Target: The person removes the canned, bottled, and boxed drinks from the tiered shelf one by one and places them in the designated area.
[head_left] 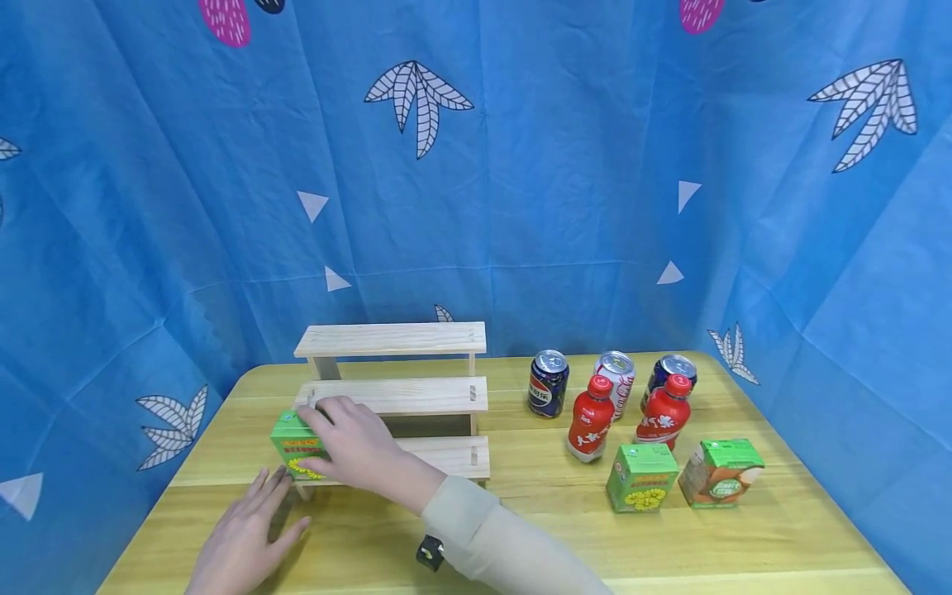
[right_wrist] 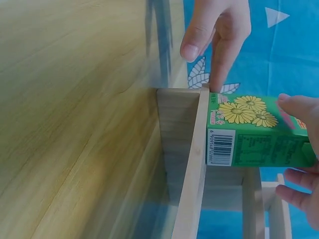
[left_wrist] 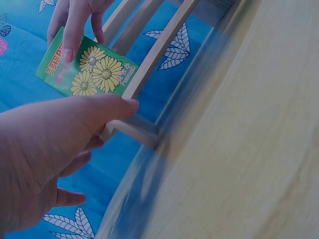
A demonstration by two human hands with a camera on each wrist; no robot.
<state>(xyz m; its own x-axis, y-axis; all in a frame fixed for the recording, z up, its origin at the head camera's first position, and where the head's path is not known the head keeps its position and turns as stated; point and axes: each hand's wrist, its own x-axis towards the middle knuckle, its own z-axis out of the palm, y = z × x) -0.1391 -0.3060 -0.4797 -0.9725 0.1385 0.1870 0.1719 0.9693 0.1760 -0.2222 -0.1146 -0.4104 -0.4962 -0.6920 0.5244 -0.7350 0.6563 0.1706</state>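
My right hand (head_left: 357, 442) grips a green drink carton (head_left: 286, 426) with yellow flowers printed on it, thumb on one face and fingers on another. The carton stands upright at the left end of the lowest tier of a three-tier wooden stand (head_left: 409, 395). In the right wrist view, the base of the carton (right_wrist: 259, 144) meets the board. Beside that end of the stand is my left hand (head_left: 241, 533), its fingers extended. One left fingertip (right_wrist: 215, 82) reaches the board's end next to the carton; whether it presses there I cannot tell.
To the right on the wooden table (head_left: 535, 529) stand a flower-print green carton (head_left: 643, 479), a brown-and-green carton (head_left: 721, 475), red bottles (head_left: 591, 421) (head_left: 662, 413), dark blue cans (head_left: 548, 384) (head_left: 669, 372) and a silvery cola can (head_left: 617, 376). Blue cloth (head_left: 550, 165) surrounds the table's back and sides.
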